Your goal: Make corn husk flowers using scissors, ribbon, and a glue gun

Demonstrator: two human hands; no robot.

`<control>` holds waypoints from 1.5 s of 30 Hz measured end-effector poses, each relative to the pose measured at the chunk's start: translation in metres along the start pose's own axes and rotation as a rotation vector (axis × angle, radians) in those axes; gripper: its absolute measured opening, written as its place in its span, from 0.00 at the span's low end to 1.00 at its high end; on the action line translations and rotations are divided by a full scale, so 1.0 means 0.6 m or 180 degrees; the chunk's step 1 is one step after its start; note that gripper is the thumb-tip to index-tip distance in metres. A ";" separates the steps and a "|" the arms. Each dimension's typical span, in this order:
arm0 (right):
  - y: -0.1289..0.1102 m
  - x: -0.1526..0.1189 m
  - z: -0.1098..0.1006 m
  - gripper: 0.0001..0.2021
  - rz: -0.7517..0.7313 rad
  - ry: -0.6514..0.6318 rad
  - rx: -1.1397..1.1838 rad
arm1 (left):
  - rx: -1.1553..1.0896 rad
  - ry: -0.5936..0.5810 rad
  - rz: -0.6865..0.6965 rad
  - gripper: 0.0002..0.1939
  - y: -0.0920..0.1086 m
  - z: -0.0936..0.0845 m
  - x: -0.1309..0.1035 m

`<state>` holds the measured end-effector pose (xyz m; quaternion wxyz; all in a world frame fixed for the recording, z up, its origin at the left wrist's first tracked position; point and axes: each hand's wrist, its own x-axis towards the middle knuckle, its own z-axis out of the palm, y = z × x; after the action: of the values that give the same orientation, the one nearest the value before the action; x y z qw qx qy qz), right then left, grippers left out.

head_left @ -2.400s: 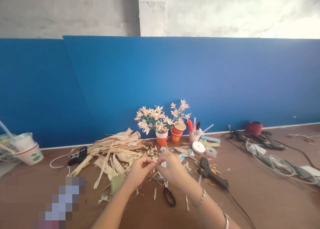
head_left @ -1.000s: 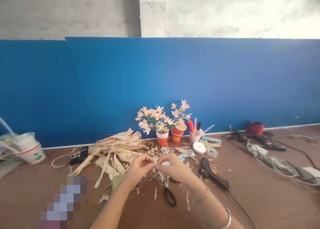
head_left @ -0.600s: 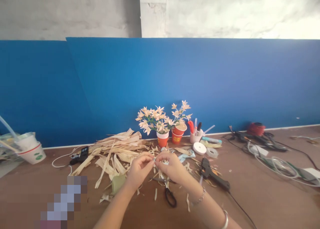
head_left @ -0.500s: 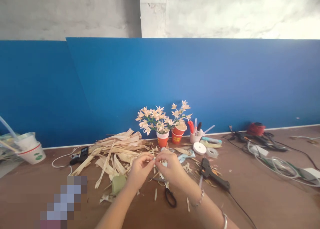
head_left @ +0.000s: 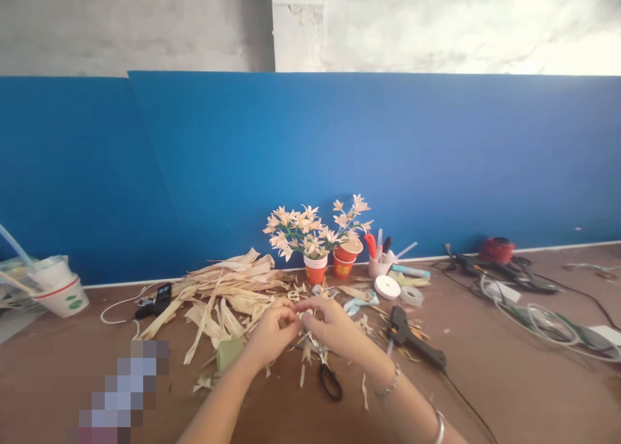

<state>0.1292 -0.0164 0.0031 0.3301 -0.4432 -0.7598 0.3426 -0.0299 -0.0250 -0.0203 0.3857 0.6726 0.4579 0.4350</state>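
Over the middle of the brown table, my left hand (head_left: 275, 333) and my right hand (head_left: 328, 324) meet at the fingertips. Both are pinched around something too small to make out; a pale bit shows just under my right fingertips. Below them lie black-handled scissors (head_left: 330, 383) among pale scraps. To the left is a heap of dried husk strips (head_left: 228, 282), with a green roll (head_left: 229, 355) at its near edge. Behind my hands, pale flowers (head_left: 301, 227) stand in a red cup (head_left: 315, 272).
Right of my hands lies a black glue gun (head_left: 420, 347) with its cord. Farther back are a white roll (head_left: 387, 287), a clear tape roll (head_left: 412, 296) and a pen cup (head_left: 381, 265). Cables (head_left: 548, 327) lie far right, a white cup (head_left: 65, 296) far left.
Both hands have shifted slightly, the left fingers curling more and the right fingertips turning downward. A pale piece now shows below the fingertips. The things on the table look unmoved.
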 end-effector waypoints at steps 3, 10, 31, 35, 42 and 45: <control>0.006 0.003 0.005 0.11 0.0013 -0.0089 0.0047 | 0.0095 -0.0094 0.0015 0.10 -0.002 0.005 -0.002; 0.023 0.012 0.014 0.05 0.0088 -0.0013 0.0485 | -0.0258 -0.0137 -0.0406 0.12 -0.002 0.015 -0.002; 0.042 0.024 0.019 0.09 0.0411 0.0281 0.1294 | -0.1233 0.0708 -0.0789 0.13 -0.010 0.033 0.000; 0.044 0.023 0.020 0.06 0.0299 0.0377 0.1019 | -0.1003 0.0754 -0.0838 0.13 -0.018 0.038 0.001; 0.052 0.023 0.030 0.07 0.0113 0.0549 0.0728 | -0.0907 0.0861 -0.0849 0.11 -0.016 0.039 0.000; 0.053 0.024 0.032 0.07 0.0189 0.0535 0.0882 | -0.0876 0.0873 -0.0782 0.10 -0.012 0.037 -0.001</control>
<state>0.1224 0.0039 -0.0303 0.4402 -0.4428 -0.6615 0.4154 -0.0110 -0.0261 -0.0342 0.4579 0.4874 0.5209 0.5305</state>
